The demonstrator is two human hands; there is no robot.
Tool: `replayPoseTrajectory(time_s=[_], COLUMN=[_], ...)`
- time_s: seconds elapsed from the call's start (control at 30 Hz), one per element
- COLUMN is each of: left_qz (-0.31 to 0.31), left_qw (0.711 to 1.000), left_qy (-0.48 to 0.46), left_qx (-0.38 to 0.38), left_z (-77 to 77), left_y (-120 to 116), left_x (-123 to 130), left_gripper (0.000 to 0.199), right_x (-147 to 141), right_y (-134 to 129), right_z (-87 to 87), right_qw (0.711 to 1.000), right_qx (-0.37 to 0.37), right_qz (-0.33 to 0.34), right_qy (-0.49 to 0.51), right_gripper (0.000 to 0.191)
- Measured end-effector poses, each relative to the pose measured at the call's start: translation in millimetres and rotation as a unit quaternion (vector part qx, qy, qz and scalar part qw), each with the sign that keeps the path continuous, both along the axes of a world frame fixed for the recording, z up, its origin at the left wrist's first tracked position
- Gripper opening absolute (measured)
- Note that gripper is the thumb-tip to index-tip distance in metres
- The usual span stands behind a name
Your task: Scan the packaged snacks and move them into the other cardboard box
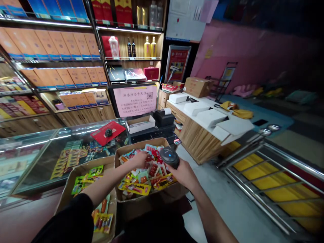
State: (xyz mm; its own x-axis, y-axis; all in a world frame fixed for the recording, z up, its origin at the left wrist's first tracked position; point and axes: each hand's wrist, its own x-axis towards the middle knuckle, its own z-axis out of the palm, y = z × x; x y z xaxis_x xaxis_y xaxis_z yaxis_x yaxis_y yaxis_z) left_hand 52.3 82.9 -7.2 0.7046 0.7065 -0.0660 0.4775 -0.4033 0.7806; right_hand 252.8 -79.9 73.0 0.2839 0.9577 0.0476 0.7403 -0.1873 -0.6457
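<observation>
My right hand is wrapped round a black barcode scanner, whose small blue light shows on top. The scanner hangs over the right side of a cardboard box full of packaged snacks. My left hand reaches into that box among the packets, its fingers bent and partly hidden, so I cannot make out what is between them. Red sausage-like snack packets and yellow snack packets lie around it. Below my left forearm stands a second cardboard box with fewer green and yellow packets.
A glass counter runs along the left, with a red folder on it. Behind the boxes are a white tray and a black receipt printer. At right stand a white-topped cabinet and a metal railing.
</observation>
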Motion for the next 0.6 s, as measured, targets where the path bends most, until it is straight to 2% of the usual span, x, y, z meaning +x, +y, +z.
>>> replayPoseTrajectory(time_s=[0.1,0.17,0.27,0.33,0.4,0.47,0.6], left_qz=[-0.042,-0.041,0.039,0.122,0.184,0.220,0.300], left_qw=[0.995,0.995,0.998,0.988,0.957,0.915,0.833], left_qy=[0.064,0.081,0.054,-0.004,-0.092,-0.187,-0.310], left_qx=[0.058,0.052,-0.009,-0.098,-0.205,-0.283,-0.346], left_z=[3.1,6.4,10.4,12.2,14.7,18.7,29.2], left_y=[4,10,17,17,13,5,-17], left_x=[-4,-11,-27,-39,-51,-60,-74], left_gripper=[0.028,0.022,0.020,0.023,0.028,0.034,0.034], right_x=[-2,-2,-3,-3,-4,-5,-12], right_y=[0,0,2,4,6,9,13], right_z=[1.1,2.2,3.6,3.1,0.8,-2.3,-3.9], right_qw=[1.000,1.000,1.000,0.999,0.997,0.995,0.989], right_qx=[-0.010,-0.010,-0.003,0.008,0.016,0.020,0.030], right_qz=[0.003,0.009,0.025,0.047,0.073,0.095,0.142], right_qy=[-0.002,-0.006,-0.009,-0.004,-0.001,-0.005,-0.032], right_gripper=[0.036,0.033,0.029,0.032,0.036,0.037,0.035])
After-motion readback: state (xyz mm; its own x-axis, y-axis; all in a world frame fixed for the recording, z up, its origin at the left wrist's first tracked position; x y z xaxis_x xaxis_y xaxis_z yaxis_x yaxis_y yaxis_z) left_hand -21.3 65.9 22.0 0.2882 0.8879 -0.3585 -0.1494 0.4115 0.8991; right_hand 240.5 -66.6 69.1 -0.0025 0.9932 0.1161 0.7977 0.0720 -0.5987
